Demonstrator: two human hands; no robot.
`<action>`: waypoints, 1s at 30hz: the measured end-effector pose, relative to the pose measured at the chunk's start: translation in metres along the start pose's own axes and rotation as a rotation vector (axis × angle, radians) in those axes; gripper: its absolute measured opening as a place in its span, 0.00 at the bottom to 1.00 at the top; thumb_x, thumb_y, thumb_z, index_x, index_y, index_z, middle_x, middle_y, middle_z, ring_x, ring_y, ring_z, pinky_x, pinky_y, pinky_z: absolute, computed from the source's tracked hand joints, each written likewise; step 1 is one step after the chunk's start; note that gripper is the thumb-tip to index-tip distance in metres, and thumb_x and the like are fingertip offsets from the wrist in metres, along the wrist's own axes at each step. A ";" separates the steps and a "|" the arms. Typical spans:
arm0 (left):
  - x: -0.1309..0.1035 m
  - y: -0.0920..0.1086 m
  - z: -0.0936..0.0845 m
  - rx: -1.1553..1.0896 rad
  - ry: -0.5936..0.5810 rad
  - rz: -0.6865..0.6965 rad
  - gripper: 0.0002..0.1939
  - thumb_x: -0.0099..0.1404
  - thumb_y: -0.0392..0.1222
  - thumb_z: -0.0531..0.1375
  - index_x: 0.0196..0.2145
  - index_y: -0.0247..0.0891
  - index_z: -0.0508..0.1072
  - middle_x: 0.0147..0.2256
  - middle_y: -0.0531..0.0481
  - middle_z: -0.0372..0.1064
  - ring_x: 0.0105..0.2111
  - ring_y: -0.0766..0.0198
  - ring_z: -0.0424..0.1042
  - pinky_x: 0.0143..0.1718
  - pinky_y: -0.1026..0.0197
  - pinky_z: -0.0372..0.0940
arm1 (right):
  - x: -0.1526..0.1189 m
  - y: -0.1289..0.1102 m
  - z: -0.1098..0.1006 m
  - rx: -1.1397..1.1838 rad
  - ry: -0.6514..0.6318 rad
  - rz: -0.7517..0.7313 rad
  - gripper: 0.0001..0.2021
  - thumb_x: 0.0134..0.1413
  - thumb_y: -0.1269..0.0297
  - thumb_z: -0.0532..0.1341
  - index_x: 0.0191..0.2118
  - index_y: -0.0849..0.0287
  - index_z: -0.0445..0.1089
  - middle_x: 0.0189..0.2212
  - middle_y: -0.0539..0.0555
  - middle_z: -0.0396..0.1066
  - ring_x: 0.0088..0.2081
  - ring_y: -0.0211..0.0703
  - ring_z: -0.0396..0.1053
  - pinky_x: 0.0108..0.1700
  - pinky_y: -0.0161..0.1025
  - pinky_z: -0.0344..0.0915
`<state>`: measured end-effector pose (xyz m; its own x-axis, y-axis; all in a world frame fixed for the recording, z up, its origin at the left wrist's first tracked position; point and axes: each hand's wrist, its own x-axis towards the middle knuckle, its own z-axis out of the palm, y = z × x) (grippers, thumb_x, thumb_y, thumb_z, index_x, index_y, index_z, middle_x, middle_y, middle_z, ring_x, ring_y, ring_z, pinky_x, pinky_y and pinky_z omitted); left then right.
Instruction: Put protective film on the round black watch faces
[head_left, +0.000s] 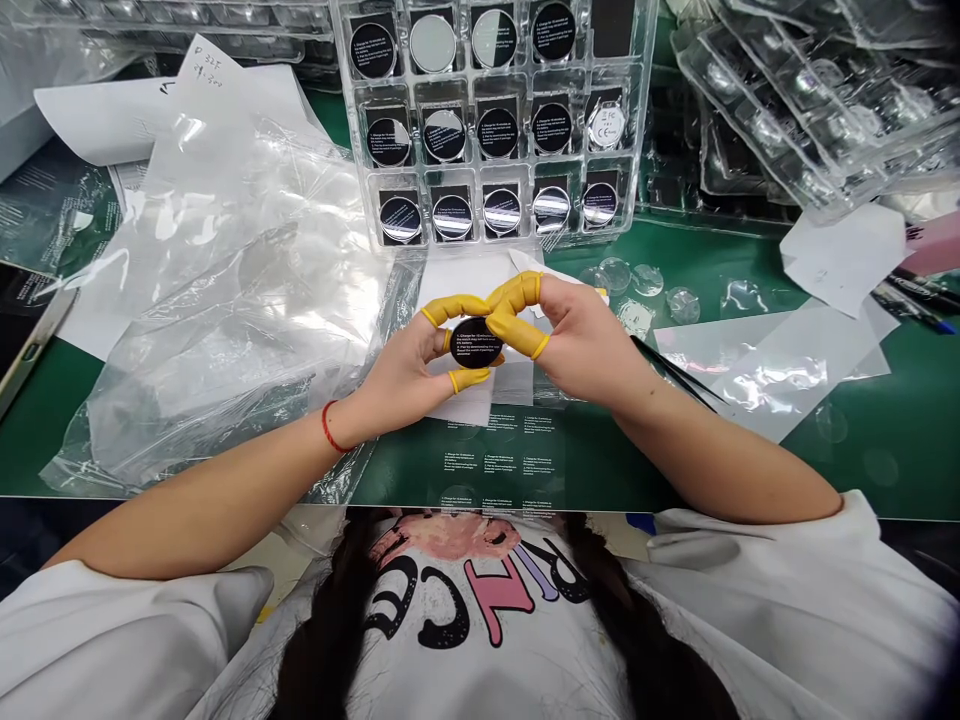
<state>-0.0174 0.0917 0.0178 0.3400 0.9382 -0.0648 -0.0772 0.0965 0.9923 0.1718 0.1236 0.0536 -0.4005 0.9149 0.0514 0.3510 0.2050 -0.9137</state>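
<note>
A round black watch face (474, 345) with small white print faces up between my two hands. My left hand (409, 365), in yellow finger cots, grips its edge from the left. The thumb and forefinger of my right hand (562, 330), also in yellow cots, pinch together at its upper right rim; whether a film lies between them is too small to tell. Below my hands a clear sheet of printed round films (499, 465) lies on the green mat. White paper (472, 405) shows under the hands.
A clear tray (517, 75) of round watch faces stands at the back, with stacked trays (810, 110) to its right. Plastic bags (225, 290) cover the left. Loose clear discs (649, 280), black tweezers (679, 372) and plastic sheets (757, 365) lie on the right.
</note>
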 end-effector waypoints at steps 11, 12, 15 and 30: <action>-0.001 0.000 0.000 0.014 -0.022 0.006 0.27 0.56 0.37 0.70 0.52 0.44 0.68 0.39 0.53 0.75 0.39 0.61 0.80 0.51 0.55 0.74 | -0.001 0.001 0.001 -0.049 0.014 -0.047 0.07 0.58 0.60 0.62 0.33 0.58 0.70 0.36 0.53 0.75 0.42 0.43 0.71 0.49 0.43 0.65; -0.001 0.001 0.000 0.004 -0.019 -0.006 0.27 0.56 0.37 0.71 0.52 0.44 0.68 0.39 0.53 0.75 0.39 0.61 0.80 0.51 0.54 0.74 | -0.001 0.001 0.003 -0.049 0.012 -0.049 0.07 0.58 0.60 0.62 0.33 0.58 0.70 0.37 0.53 0.75 0.42 0.43 0.71 0.49 0.43 0.65; 0.000 0.002 0.000 -0.012 -0.018 -0.017 0.28 0.55 0.37 0.71 0.52 0.43 0.68 0.38 0.52 0.75 0.40 0.60 0.80 0.52 0.53 0.74 | -0.002 0.000 0.003 -0.092 0.007 -0.071 0.08 0.60 0.59 0.61 0.33 0.58 0.70 0.36 0.53 0.75 0.42 0.44 0.71 0.49 0.44 0.66; 0.013 -0.014 0.001 0.020 -0.004 -0.146 0.29 0.57 0.39 0.68 0.53 0.41 0.61 0.36 0.52 0.75 0.39 0.62 0.80 0.41 0.59 0.74 | -0.015 0.078 -0.096 -0.834 -0.003 0.309 0.15 0.49 0.60 0.68 0.43 0.59 0.72 0.38 0.58 0.71 0.37 0.48 0.67 0.39 0.47 0.66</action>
<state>-0.0110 0.1021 0.0035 0.3501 0.9133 -0.2082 -0.0081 0.2252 0.9743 0.2863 0.1598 0.0201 -0.1880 0.9705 -0.1508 0.9454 0.1371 -0.2958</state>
